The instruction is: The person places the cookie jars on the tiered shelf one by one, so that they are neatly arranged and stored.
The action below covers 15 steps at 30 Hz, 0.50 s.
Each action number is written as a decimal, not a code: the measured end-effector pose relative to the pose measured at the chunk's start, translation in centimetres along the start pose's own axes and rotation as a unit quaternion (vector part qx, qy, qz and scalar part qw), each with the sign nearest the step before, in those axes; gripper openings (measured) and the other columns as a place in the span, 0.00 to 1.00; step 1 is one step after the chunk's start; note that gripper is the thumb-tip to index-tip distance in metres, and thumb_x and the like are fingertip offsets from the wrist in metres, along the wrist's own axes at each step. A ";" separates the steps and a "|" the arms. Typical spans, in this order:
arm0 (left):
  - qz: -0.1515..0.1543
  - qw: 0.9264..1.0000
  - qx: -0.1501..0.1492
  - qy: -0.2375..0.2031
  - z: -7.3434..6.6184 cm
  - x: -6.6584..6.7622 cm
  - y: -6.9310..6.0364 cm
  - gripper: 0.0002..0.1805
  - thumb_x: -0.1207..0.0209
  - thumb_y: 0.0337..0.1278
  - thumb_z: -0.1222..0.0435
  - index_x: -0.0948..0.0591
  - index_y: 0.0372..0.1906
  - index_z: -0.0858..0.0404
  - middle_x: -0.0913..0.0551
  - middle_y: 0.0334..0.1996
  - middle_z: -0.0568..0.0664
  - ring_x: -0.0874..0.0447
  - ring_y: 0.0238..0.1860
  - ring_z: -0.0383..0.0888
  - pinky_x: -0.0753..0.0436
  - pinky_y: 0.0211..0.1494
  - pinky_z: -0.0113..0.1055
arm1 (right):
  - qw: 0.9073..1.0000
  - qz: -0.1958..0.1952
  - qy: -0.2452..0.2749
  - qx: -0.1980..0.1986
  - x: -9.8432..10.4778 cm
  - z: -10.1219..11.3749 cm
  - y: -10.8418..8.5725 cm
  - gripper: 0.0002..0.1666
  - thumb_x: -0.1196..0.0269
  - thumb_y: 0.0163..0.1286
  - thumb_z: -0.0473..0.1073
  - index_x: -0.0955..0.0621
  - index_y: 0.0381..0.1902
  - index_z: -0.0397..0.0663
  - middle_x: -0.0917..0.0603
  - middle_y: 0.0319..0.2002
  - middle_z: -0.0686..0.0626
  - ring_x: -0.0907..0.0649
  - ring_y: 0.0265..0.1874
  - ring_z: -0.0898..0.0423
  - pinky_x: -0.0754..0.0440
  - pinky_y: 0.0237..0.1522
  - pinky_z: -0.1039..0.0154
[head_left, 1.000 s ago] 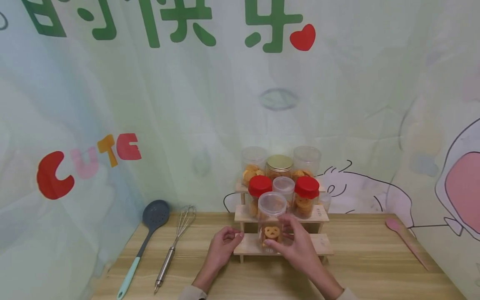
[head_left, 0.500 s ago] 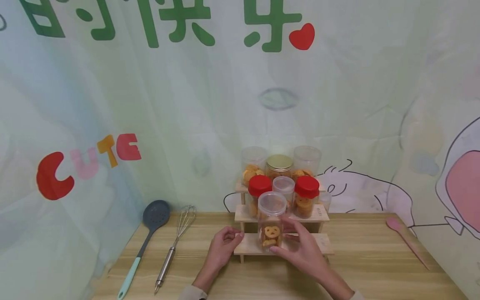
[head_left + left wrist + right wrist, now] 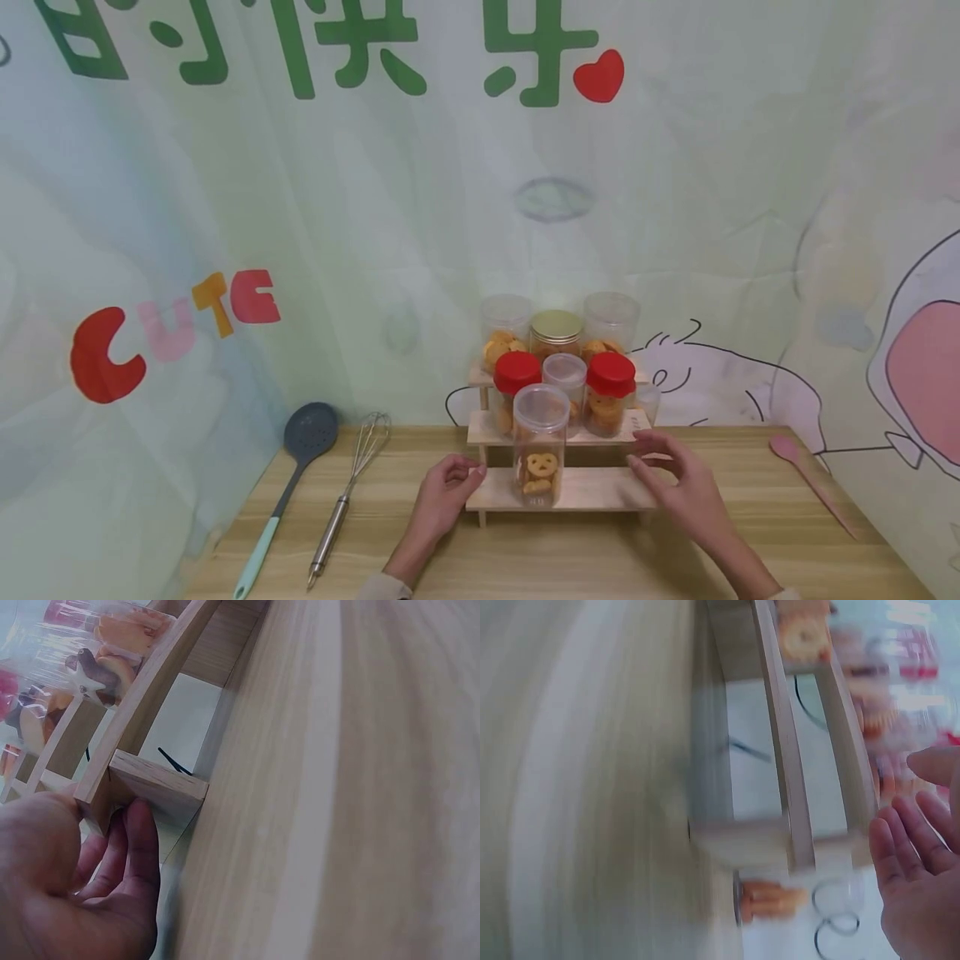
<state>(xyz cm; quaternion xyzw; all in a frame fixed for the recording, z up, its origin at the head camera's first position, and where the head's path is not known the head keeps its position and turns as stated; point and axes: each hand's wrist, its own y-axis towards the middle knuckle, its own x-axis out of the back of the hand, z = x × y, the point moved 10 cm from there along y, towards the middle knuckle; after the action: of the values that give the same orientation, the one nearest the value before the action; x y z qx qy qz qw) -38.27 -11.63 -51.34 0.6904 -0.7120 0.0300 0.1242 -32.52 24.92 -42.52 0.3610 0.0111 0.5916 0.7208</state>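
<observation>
A wooden three-tier stand (image 3: 596,487) carries several jars. On its lowest step, left of the middle, stands a tall clear cookie jar (image 3: 541,446) with a pale lid. My left hand (image 3: 444,496) grips the left end of that step. The left wrist view shows its fingers curled under the board end, beside the stand's leg (image 3: 161,784). At the step's right end is my right hand (image 3: 688,487), fingers extended and holding nothing; the right wrist view also shows its palm empty. Whether its fingertips touch the stand cannot be told.
Red-lidded jars (image 3: 517,375) and a small clear jar (image 3: 565,375) fill the middle step. A gold-lidded jar (image 3: 557,327) stands between clear jars on top. A slotted turner (image 3: 309,433) and a whisk (image 3: 341,517) lie left, a pink spoon (image 3: 810,483) right.
My right hand has let go of the clear cookie jar and moved right to the end of the lowest step. The jar stays on the step. My left hand has kept its place.
</observation>
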 end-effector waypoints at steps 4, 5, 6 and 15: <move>0.000 1.000 0.000 0.003 0.1 0.0 0.0 0.16 0.30 0.71 0.58 0.14 0.51 0.67 0.12 0.40 0.56 0.17 0.38 0.40 0.19 0.41 0.28 | 0.999 -0.033 -0.011 -0.011 2.3 -1.3 0.6 0.20 0.26 0.71 0.34 0.15 0.59 0.41 0.10 0.53 0.41 0.15 0.47 0.74 0.15 0.50 0.78; 0.000 1.000 0.000 0.003 0.1 0.0 0.0 0.16 0.30 0.71 0.58 0.14 0.51 0.67 0.12 0.40 0.56 0.16 0.38 0.40 0.19 0.40 0.28 | 0.999 -0.041 -0.014 -0.010 2.8 -1.7 0.8 0.20 0.26 0.71 0.34 0.15 0.59 0.41 0.10 0.52 0.39 0.16 0.46 0.74 0.16 0.49 0.79; -0.001 1.000 0.000 0.002 0.2 0.0 -0.1 0.16 0.30 0.71 0.58 0.14 0.51 0.67 0.12 0.40 0.56 0.16 0.38 0.40 0.19 0.40 0.29 | 0.999 -0.048 -0.017 -0.015 3.2 -2.0 0.9 0.20 0.26 0.71 0.35 0.15 0.59 0.42 0.10 0.51 0.39 0.16 0.46 0.75 0.17 0.49 0.80; 0.000 1.000 0.000 -0.005 0.2 -0.1 0.1 0.16 0.30 0.71 0.59 0.15 0.52 0.68 0.11 0.40 0.57 0.16 0.38 0.40 0.19 0.40 0.28 | 0.995 -0.053 -0.062 -0.052 4.9 -4.6 2.9 0.25 0.27 0.75 0.42 0.19 0.64 0.37 0.11 0.55 0.35 0.17 0.48 0.74 0.20 0.49 0.84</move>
<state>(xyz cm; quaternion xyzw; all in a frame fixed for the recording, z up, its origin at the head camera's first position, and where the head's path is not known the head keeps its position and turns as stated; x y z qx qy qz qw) -38.38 -11.57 -51.59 0.6908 -0.7125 0.0266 0.1207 -35.58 31.55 -42.37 0.3578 -0.0459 0.5290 0.7681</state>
